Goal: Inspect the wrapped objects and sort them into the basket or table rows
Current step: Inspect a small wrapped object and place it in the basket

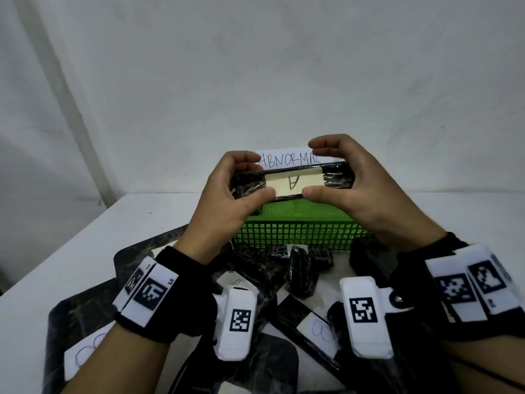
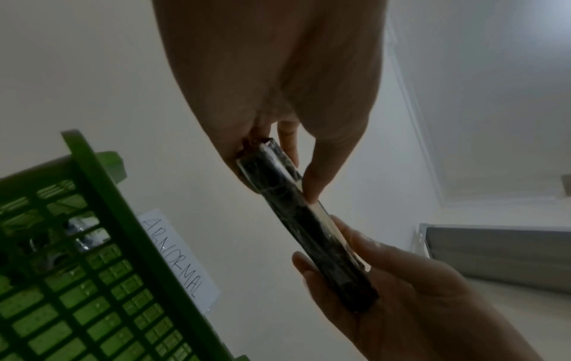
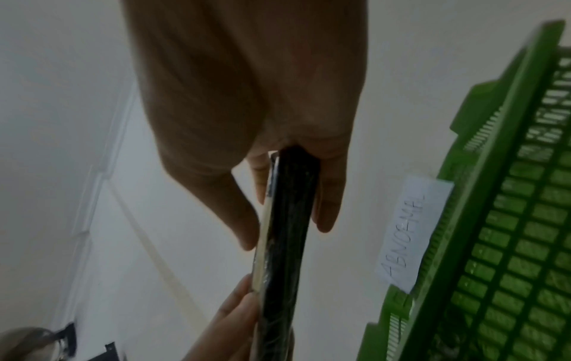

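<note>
both hands hold one wrapped object [image 1: 292, 180] level in the air above the green basket [image 1: 295, 234]. it is a long flat bar in glossy black film with a pale label on the face turned to the head camera, marked with a handwritten "a". the left hand [image 1: 227, 200] grips the left end, thumb on the near face at the label's lower left corner and fingers curled over the far side. the right hand [image 1: 355, 189] grips the right end the same way, thumb at the label's lower right corner; its upper fingers arch above the bar's top edge, and whether they touch it cannot be told. the wrist views show the bar edge-on, pinched between thumb and fingers at each end.

the basket stands on a white table [image 1: 85, 251] against a pale wall. a paper sign [image 1: 292, 160] reading "abnormal" stands at its far rim. something glossy shows through the basket's lattice in the left wrist view (too dim to identify).

near side of the basket: a loose heap of wrapped items [image 1: 301, 274] in black film, some with pale labels bearing handwritten marks. they overlap one another. both wrists carry black bands with white marker blocks.
</note>
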The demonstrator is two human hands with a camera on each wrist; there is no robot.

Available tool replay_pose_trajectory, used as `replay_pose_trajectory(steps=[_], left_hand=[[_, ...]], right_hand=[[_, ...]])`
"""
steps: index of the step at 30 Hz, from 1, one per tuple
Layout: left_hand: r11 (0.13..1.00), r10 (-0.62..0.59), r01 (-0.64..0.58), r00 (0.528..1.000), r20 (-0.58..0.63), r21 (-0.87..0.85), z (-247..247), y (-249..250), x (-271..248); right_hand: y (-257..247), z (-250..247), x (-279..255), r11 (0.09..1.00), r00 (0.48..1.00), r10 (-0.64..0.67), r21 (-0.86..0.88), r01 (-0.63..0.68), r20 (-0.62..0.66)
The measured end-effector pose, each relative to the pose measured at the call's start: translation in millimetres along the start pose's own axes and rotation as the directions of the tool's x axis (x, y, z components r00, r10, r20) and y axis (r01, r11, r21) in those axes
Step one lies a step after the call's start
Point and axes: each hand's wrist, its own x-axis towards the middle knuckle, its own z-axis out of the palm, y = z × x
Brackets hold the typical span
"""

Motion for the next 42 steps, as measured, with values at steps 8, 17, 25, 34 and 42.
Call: replay_pose_trajectory(steps=[8,17,25,34,42], left_hand=[[0.999,0.01,-0.011,1.0,0.026,0.049,1,3,-1],[0.99,0.032,-0.035,0.999,0.027,0.139,6,5,-1],[0.991,0.028,-0.035,0.998,0.062,0.128,2,15,-3],[0.991,-0.09,0.066,0.971,0.22,0.117,-5,19,-3],[0.987,-0.132,0.155,0.94,0.314,-0.051,8,18,-9]], right_hand=[[2,-1,1,0.992,0.993,0.116,0.041,-0.116,-0.017],[5,4,3,0.997,0.991,0.073,-0.014,-0.075,-0.113],[-1,-1,2,0.999,0.997,0.042,-0.03,-0.044,-0.066],[-3,-4,3,0.981,0.955,0.078,0.193,-0.023,-0.285],[-1,14,1,0.983,0.985,0.039,0.185,-0.007,-0.17]])
